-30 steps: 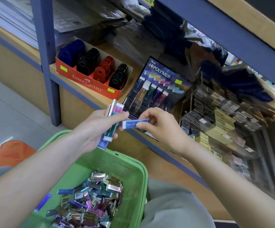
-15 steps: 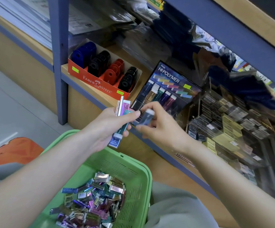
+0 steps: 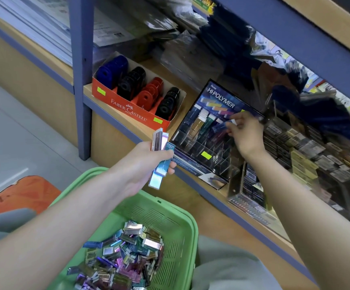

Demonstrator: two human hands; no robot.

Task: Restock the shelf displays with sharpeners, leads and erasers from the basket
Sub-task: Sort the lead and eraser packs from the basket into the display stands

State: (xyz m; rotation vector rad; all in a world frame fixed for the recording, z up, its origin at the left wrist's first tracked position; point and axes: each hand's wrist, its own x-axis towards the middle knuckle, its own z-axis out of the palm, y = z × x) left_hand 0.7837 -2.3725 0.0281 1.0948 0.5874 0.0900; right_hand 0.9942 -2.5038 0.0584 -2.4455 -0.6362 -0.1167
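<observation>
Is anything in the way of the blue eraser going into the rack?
Nothing visible is. The right hand pinches the small dark-blue eraser at the black Hi-Polymer display rack, beside the other erasers standing in its clear slots. How full its own slot is cannot be told.

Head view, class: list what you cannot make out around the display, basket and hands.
All head view.
Right hand: hides which slot of the Hi-Polymer display the blue packet meets.
Green basket: cut off by bottom edge; left arm covers part.
Left hand: its packets overlap, count unclear.
Stock right of display: motion-blurred.
</observation>
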